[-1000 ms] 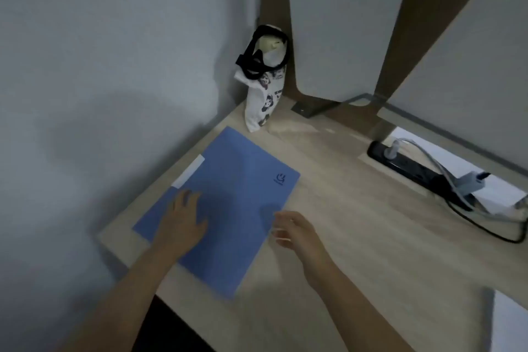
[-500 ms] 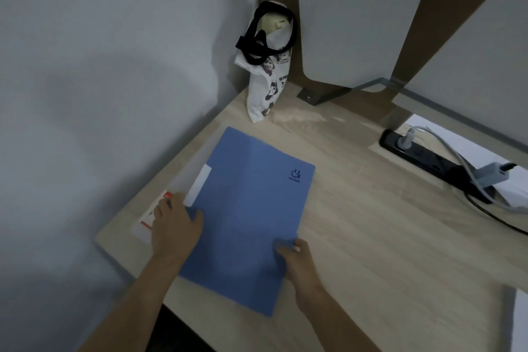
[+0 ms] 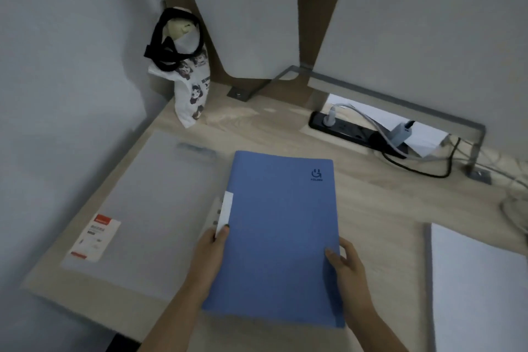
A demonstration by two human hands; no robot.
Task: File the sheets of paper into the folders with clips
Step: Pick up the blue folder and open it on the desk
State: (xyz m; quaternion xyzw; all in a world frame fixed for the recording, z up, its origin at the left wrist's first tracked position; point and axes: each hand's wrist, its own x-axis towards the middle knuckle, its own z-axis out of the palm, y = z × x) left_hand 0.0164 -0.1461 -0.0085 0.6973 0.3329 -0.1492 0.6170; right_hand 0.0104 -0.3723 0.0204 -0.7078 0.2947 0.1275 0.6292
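Note:
A closed blue folder (image 3: 278,231) with a dark logo near its far right corner is held over the middle of the wooden desk (image 3: 371,208). My left hand (image 3: 210,256) grips its left spine edge, thumb on the cover beside a white spine label. My right hand (image 3: 347,267) grips its right edge near the front. A translucent grey folder (image 3: 154,203) with a red-and-white sticker lies flat on the desk to the left. A stack of white paper sheets (image 3: 480,288) lies at the right edge.
A printed white tote bag (image 3: 190,86) with black handles stands in the far left corner against the wall. A black power strip (image 3: 354,133) with plugs and cables lies at the back right. Grey partition panels rise behind the desk.
Both hands took hold of the blue folder and moved it right and toward me, off the translucent grey folder, which now lies uncovered on the left. The paper stack has come into view.

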